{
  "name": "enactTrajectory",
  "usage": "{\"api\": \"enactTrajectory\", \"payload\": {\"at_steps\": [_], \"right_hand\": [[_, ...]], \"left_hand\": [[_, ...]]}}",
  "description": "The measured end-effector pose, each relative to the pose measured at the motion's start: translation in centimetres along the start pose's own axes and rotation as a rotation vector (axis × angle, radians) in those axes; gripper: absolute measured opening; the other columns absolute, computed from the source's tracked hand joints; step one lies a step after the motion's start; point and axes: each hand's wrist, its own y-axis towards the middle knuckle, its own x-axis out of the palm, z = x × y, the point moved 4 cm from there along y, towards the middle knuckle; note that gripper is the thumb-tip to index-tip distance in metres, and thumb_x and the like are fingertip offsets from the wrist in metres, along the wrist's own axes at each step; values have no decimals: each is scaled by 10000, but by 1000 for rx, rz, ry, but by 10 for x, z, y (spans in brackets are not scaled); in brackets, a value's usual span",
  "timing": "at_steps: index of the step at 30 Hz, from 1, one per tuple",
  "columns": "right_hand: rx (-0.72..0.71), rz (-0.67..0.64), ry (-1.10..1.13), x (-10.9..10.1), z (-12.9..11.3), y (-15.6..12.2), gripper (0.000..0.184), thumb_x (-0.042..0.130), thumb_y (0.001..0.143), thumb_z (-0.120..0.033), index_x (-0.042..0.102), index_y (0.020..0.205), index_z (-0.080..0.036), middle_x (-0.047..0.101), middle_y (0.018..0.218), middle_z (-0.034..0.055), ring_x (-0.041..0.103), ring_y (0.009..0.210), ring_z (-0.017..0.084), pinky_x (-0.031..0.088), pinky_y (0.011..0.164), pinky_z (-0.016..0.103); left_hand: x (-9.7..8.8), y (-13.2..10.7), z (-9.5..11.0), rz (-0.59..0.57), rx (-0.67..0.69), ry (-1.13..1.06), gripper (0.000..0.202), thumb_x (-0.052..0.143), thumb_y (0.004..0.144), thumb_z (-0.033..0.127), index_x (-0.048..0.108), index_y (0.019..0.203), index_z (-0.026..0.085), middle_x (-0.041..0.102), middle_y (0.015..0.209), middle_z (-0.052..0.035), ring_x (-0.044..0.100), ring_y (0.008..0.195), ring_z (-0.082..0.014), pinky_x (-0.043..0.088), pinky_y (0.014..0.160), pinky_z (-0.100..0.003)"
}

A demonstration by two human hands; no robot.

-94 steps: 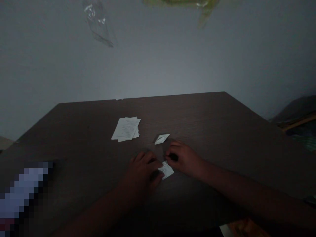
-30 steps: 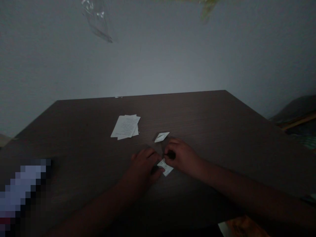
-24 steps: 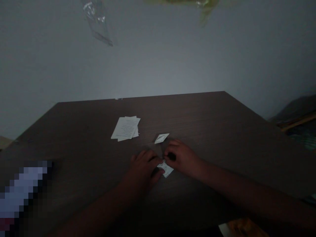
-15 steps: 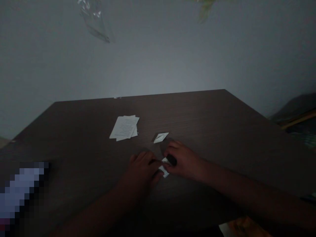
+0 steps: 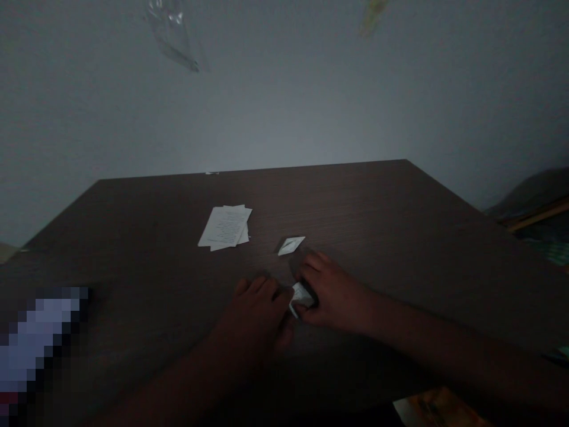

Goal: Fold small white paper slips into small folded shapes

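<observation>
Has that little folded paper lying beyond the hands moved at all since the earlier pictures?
No. The folded paper sits in the same spot, just as far to the right of the paper stack on the table.

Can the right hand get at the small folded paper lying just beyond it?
Probably yes: nothing lies between the right hand and the small folded paper on the dark wood-grain tabletop. It would first have to leave the other folded piece it is touching.
</observation>
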Motion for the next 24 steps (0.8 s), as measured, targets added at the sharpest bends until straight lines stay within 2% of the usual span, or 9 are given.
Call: {"api": "enactTrajectory", "payload": {"at_steps": [2, 5, 8, 12, 15, 18, 21, 24], "right_hand": [[-3, 21, -37, 0, -3, -1, 322, 958, 887, -357, 736, 1060, -201, 749, 1144, 120, 710, 1143, 346, 636, 1003, 501], [-3, 20, -75, 2, -8, -3, 395, 978, 880, -423, 755, 1093, -176, 754, 1168, 143, 715, 1180, 377, 642, 1042, 539], [9, -15, -71, 2, -13, -7, 549, 1005, 852, -513, 777, 1215, -169, 757, 1270, 175, 700, 1247, 415, 625, 1097, 608], [0, -99, -20, 2, -13, -12, 825, 1032, 826, -578, 748, 1468, -144, 740, 1475, 230, 668, 1397, 470, 580, 1191, 669], [6, -177, -26, 2, -8, -16, 1154, 1031, 813, -680, 592, 1741, -152, 563, 1783, 291, 491, 1648, 587, 456, 1307, 792], [27, -279, -36, 3, -3, -21, 1411, 1028, 742, -827, 441, 1877, -228, 340, 1946, 282, 238, 1762, 708, 300, 1332, 948], [20, -360, -19, 3, -2, -26, 1462, 1023, 726, -859, 397, 1904, -260, 256, 1979, 264, 126, 1773, 745, 230, 1334, 997], [16, -398, 5, -1, -3, -27, 1430, 1044, 729, -787, 400, 1903, -287, 221, 1989, 240, 88, 1775, 744, 203, 1336, 1010]], "left_hand": [[-1, -2, 2, -18, 2, 6, 429, 756, 1014, 206, 802, 1441, 209, 815, 1260, -135, 742, 1202, -387, 588, 1100, -571], [-1, -3, 2, -25, -7, 21, 452, 731, 1026, 195, 786, 1475, 199, 810, 1276, -139, 739, 1222, -395, 580, 1123, -572], [2, -3, 1, -43, -2, 21, 477, 770, 1017, 207, 776, 1495, 201, 808, 1277, -149, 738, 1234, -401, 568, 1139, -586], [4, -3, 0, -61, -12, 35, 621, 809, 998, 253, 720, 1611, 229, 803, 1321, -158, 724, 1282, -411, 552, 1165, -621], [0, -4, 2, -53, -29, 46, 624, 810, 984, 273, 735, 1601, 222, 797, 1341, -172, 718, 1297, -427, 555, 1166, -643], [-3, -6, 5, -42, -37, 64, 574, 771, 1005, 294, 755, 1572, 204, 783, 1405, -200, 703, 1341, -453, 579, 1145, -667], [5, -9, 5, 11, -31, 58, 546, 755, 1026, 365, 756, 1556, 231, 725, 1594, -199, 644, 1481, -470, 580, 1194, -676], [19, -13, 0, 81, -24, 33, 657, 794, 1000, 415, 699, 1634, 268, 600, 1790, -183, 535, 1640, -500, 518, 1298, -729]]}}
